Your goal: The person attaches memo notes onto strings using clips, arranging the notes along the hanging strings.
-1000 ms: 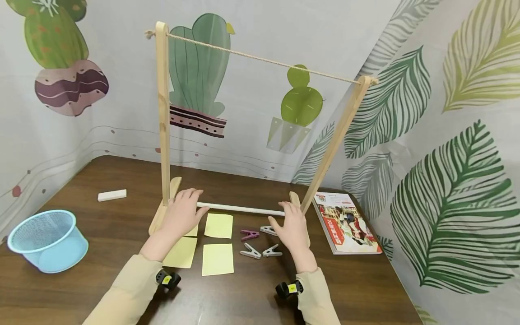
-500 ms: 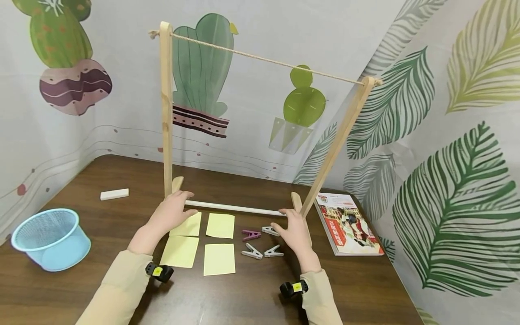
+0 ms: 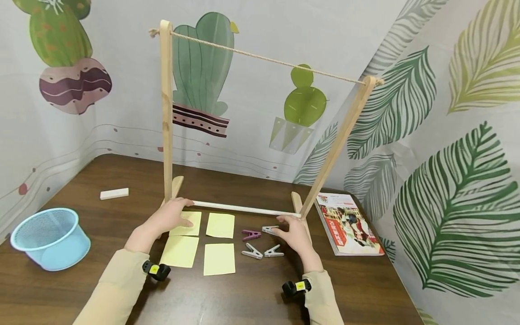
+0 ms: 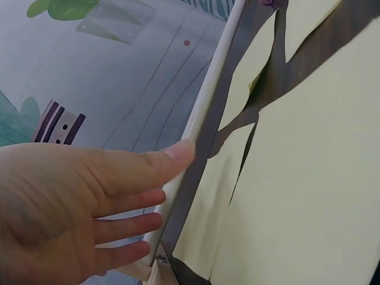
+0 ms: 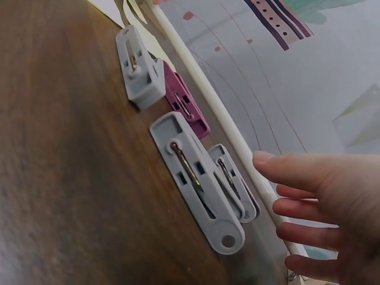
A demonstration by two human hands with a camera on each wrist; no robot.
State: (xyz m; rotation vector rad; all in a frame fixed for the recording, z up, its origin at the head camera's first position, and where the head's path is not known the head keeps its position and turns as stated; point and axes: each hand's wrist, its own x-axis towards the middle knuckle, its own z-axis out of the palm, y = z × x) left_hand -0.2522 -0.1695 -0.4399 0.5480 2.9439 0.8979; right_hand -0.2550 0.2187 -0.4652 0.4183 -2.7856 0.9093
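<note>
Your left hand (image 3: 167, 218) and right hand (image 3: 295, 234) shift slightly lower; both hands are relaxed, spread loosely, gripping nothing, so the white rod (image 3: 243, 209), at frame centre, seems released.

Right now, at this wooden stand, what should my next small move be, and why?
I'd probably bring your right grip to the nearest gray clip and pinch it: the grip looks relaxed and seems to hold nothing, that clip lies close by, and the rope has nothing hanging from it.
</note>
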